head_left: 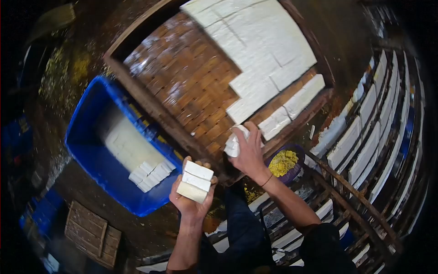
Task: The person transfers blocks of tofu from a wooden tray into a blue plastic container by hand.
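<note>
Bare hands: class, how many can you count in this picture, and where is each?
2: the left hand holds pale blocks beside the blue tub; the right hand grips white pieces by the woven tray. No others are visible.

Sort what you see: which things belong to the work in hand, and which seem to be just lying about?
Likely in the work:
white blocks in the left hand
white material in the right hand
woven tray bearing white slabs
blue tub with more blocks

Apparently lying about:
purple basket of yellow bits
slatted wooden panel
</note>
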Action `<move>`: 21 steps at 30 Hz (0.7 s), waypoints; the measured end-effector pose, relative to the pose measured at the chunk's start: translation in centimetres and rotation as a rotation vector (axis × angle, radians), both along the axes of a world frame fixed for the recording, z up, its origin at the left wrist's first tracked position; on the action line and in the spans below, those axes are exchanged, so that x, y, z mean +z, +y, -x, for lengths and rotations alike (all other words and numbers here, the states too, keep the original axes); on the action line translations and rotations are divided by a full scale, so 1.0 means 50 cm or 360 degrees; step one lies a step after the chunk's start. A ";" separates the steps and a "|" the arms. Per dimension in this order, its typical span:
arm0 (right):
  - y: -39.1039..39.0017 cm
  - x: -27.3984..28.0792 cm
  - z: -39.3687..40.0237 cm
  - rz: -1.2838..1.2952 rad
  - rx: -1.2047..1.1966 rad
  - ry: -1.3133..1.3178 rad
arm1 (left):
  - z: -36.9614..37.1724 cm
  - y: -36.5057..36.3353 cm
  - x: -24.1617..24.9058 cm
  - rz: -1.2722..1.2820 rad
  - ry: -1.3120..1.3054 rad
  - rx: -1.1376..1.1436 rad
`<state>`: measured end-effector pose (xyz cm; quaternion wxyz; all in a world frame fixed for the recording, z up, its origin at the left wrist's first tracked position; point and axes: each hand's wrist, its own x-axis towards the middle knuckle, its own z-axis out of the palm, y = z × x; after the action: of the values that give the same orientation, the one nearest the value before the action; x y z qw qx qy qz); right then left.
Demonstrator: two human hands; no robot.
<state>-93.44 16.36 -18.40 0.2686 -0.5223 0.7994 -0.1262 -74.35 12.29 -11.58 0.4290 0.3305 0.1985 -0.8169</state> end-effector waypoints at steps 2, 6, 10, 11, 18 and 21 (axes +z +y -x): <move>-0.002 -0.016 0.002 0.0045 0.0222 -0.0027 | -0.045 0.011 0.005 -0.0048 0.0008 0.0068; -0.024 -0.009 0.039 -0.0007 0.0089 -0.0508 | -0.174 0.032 0.018 -0.0086 0.0032 0.0181; -0.101 0.158 -0.121 -0.0492 -0.0310 -0.1710 | -0.325 0.049 0.014 -0.0024 -0.0080 0.0282; -0.114 0.169 -0.181 -0.0406 -0.0146 -0.1802 | -0.363 0.053 0.002 0.0012 -0.0061 0.0341; -0.226 -0.079 -0.527 -0.0754 -0.0130 -0.1652 | -0.576 0.060 -0.095 -0.0169 -0.0208 0.0603; -0.238 -0.198 -0.598 -0.0709 -0.0071 -0.0796 | -0.623 0.052 -0.145 -0.0175 -0.0225 0.0650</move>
<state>-63.51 4.46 -28.28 0.5612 -0.3860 0.7279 -0.0786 -43.19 14.89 -18.80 0.5797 0.3628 0.2750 -0.6758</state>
